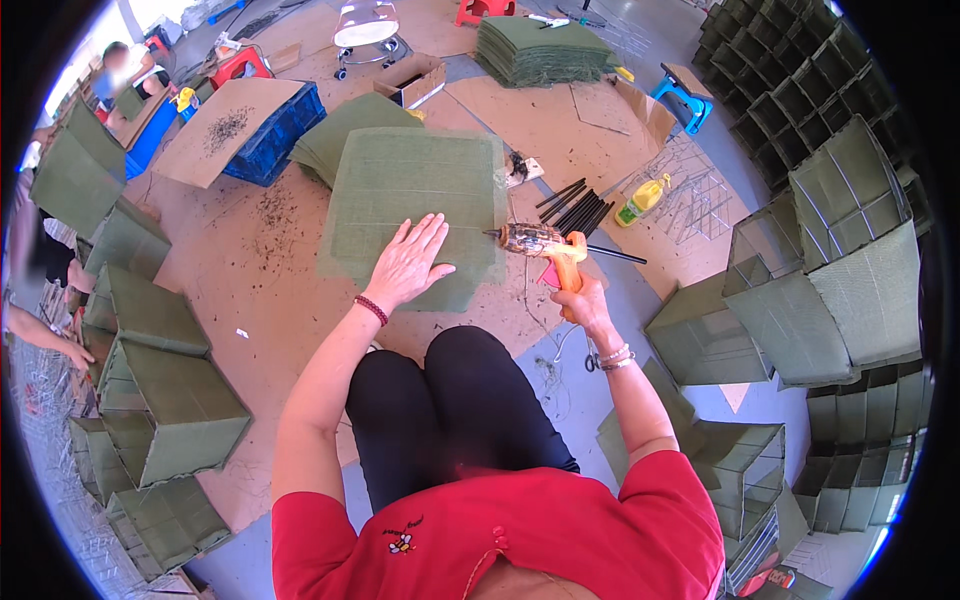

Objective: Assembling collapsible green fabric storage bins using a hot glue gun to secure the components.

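My left hand (408,262) lies flat, fingers spread, on a stack of green felt sheets (410,185) on the cardboard-covered floor in front of my knees. My right hand (583,298) grips the orange handle of a hot glue gun (540,245). The gun's nozzle points left and touches the right edge of the top sheet. A bundle of black glue sticks (580,208) lies just beyond the gun.
Finished green felt boxes are piled at the left (160,390) and right (800,320). A blue crate (275,140) under cardboard, more felt stacks (540,50), a yellow bottle (642,198), wire grids (700,195) and a blue stool (685,95) surround me. Another person's hand (70,350) works at far left.
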Action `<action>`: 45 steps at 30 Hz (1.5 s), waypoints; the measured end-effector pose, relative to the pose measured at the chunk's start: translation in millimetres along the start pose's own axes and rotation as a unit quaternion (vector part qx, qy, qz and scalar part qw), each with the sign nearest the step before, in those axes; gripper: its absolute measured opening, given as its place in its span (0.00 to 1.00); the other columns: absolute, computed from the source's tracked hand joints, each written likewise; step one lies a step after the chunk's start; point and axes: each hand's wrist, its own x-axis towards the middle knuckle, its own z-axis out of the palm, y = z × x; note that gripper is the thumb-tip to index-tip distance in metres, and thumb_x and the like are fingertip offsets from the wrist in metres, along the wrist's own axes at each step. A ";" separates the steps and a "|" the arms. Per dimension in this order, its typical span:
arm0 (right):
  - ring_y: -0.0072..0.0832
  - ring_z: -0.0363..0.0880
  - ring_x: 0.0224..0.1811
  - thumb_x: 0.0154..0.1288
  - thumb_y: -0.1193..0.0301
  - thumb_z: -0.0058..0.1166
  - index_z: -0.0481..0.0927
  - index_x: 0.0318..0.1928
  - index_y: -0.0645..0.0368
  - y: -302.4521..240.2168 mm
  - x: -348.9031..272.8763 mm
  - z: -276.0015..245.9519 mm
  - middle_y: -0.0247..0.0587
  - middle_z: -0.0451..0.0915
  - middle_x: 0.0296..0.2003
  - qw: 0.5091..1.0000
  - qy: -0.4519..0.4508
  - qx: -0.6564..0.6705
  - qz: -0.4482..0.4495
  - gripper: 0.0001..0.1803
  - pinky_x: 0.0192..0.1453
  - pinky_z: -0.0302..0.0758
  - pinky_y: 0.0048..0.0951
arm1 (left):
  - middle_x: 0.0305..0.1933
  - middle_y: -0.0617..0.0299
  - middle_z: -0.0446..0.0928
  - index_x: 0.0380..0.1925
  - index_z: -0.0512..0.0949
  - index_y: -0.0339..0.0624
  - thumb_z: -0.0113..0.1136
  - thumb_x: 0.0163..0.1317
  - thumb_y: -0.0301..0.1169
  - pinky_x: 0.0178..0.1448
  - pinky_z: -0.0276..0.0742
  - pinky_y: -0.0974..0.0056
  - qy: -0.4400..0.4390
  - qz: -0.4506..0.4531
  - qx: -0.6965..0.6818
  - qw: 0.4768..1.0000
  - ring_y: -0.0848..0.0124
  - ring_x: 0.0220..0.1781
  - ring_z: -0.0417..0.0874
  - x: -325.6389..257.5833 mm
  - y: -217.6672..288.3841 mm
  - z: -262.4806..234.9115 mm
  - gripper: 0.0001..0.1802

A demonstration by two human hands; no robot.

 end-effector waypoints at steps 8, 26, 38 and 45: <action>0.25 0.76 0.16 0.44 0.70 0.60 0.74 0.36 0.65 0.3 12.3 0.9 0.39 0.76 0.20 0.998 0.005 -0.048 0.027 0.17 0.20 0.73 0.26 | 0.67 0.54 0.59 0.60 0.62 0.35 0.46 0.61 0.54 0.71 0.53 0.51 -0.004 0.000 -0.001 1.000 0.63 0.69 0.57 2.6 2.0 -3.1 0.37; 0.29 0.80 0.18 0.43 0.67 0.59 0.76 0.35 0.67 -9.0 73.6 -1.1 0.44 0.78 0.20 0.987 0.050 -0.152 0.014 0.19 0.27 0.76 0.28 | 0.68 0.54 0.57 0.61 0.61 0.35 0.48 0.60 0.52 0.72 0.51 0.52 -0.021 -0.013 -0.012 1.000 0.62 0.70 0.57 5.0 2.5 -5.5 0.37; 0.36 0.81 0.28 0.40 0.63 0.62 0.78 0.32 0.69 -12.9 125.5 2.4 0.50 0.80 0.25 0.967 0.111 -0.224 -0.045 0.22 0.35 0.77 0.32 | 0.68 0.54 0.58 0.61 0.62 0.36 0.49 0.60 0.52 0.71 0.52 0.52 -0.012 -0.007 -0.019 1.000 0.62 0.70 0.57 2.4 1.5 -1.1 0.37; 0.35 0.82 0.27 0.40 0.64 0.62 0.78 0.30 0.71 -22.6 154.9 8.1 0.50 0.80 0.23 0.971 0.111 -0.211 -0.032 0.21 0.35 0.77 0.32 | 0.68 0.54 0.58 0.60 0.62 0.35 0.48 0.60 0.52 0.71 0.52 0.51 -0.010 -0.008 -0.017 1.000 0.61 0.69 0.58 2.4 -0.7 -1.4 0.37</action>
